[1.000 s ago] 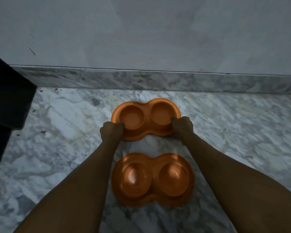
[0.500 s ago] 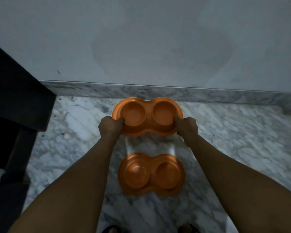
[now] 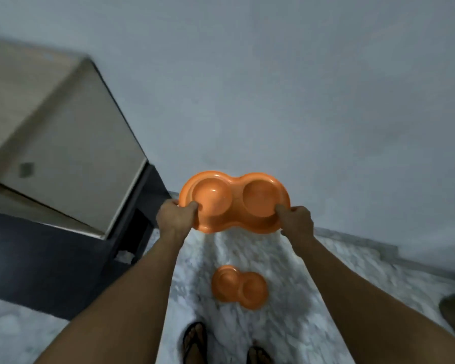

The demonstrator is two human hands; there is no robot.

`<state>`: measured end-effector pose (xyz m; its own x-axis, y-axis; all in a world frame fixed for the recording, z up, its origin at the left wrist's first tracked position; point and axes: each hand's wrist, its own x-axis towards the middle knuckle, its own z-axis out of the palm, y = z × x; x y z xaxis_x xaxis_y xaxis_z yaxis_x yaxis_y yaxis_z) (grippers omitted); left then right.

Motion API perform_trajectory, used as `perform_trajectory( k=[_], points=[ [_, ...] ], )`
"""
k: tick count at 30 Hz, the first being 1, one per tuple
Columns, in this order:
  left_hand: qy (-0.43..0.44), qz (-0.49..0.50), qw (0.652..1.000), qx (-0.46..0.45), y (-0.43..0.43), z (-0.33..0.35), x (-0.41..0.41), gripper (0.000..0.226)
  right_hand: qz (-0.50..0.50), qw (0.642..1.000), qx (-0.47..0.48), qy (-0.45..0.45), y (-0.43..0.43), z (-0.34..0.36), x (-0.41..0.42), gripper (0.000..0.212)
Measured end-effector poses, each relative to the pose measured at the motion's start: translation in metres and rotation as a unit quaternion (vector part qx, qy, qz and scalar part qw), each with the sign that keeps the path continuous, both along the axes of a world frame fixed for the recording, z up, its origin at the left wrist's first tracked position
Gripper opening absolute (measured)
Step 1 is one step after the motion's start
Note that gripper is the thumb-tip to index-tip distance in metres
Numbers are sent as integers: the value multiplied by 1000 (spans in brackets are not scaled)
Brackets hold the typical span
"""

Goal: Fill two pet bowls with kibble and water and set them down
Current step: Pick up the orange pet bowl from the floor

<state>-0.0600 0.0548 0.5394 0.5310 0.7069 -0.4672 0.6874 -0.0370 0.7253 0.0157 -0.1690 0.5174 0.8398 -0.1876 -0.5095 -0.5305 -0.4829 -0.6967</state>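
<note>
An orange double pet bowl is held up in the air in front of the grey wall, both of its wells looking empty. My left hand grips its left rim, thumb on top. My right hand grips its right rim the same way. A second orange double pet bowl lies on the marble floor far below, between my forearms and ahead of my feet. The picture is blurred by motion.
A beige cabinet or box on a dark stand fills the left side. The grey wall is straight ahead with a marble skirting at its foot. My sandalled feet show at the bottom.
Both hands have lifted the gripped bowl well off the floor and the view has risen; the second bowl stays on the floor, now looking smaller and farther below.
</note>
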Motion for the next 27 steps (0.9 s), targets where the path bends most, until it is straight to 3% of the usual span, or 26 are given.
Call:
perform_trajectory(
  k=[2, 5, 10, 17, 21, 25, 27],
  points=[
    [-28, 31, 999, 5, 10, 59, -11, 54, 31, 999, 16, -21, 12, 56, 1, 60],
    [-60, 76, 995, 30, 24, 135, -29, 35, 68, 995, 48, -48, 36, 121, 3, 71],
    [-103, 161, 979, 77, 49, 216, -82, 28, 165, 978, 80, -99, 82, 215, -15, 41],
    [-130, 262, 949, 120, 80, 284, -179, 29, 269, 946, 120, -131, 154, 277, -68, 39],
    [-137, 325, 926, 133, 107, 299, -246, 27, 327, 926, 132, -137, 205, 295, -116, 49],
    [-136, 363, 911, 141, 148, 311, -303, 28, 360, 909, 141, -153, 261, 313, -167, 36],
    [-135, 372, 907, 145, 172, 314, -328, 31, 367, 906, 145, -154, 291, 316, -188, 41]
  ],
)
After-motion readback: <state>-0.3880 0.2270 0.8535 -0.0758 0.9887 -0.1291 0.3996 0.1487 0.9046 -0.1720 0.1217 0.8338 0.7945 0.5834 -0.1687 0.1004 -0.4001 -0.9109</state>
